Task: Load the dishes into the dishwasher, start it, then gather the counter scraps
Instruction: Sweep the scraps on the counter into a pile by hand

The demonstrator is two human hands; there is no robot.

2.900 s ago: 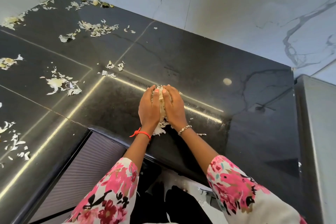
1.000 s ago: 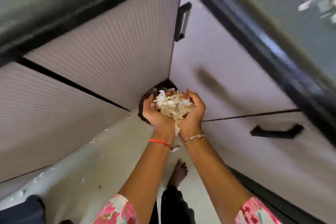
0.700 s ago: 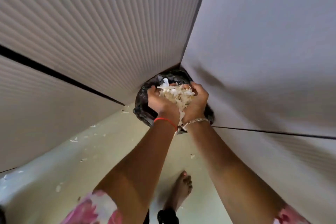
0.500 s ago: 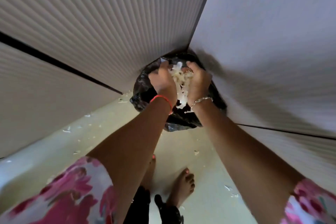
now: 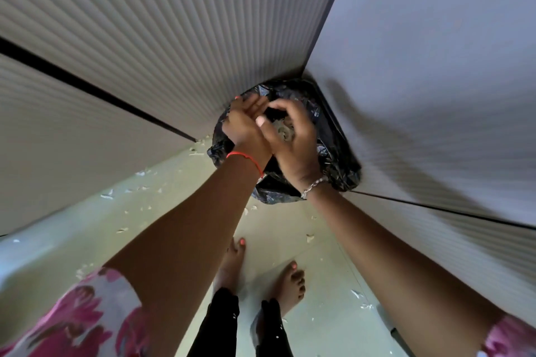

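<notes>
A black bin bag (image 5: 333, 153) sits on the floor in the corner where two cabinet fronts meet. Both my hands hover over its mouth, side by side and touching. My left hand (image 5: 243, 127), with a red thread at the wrist, has its fingers nearly straight and the palm turned toward the right hand. My right hand (image 5: 293, 145), with a bracelet, has its fingers loosely curved and grips nothing. Through the gap under its fingers I see pale scraps (image 5: 282, 130) lying inside the bag.
Ribbed cabinet fronts rise to the left (image 5: 145, 38) and right (image 5: 435, 81) of the bag. Small white scrap bits (image 5: 107, 196) lie scattered on the pale floor. My bare feet (image 5: 232, 258) stand just behind the bag.
I carried the cupped pile of scraps from the counter down to the bag. The pile has left my hands and dropped into the bag, and my hands have turned over above it.
</notes>
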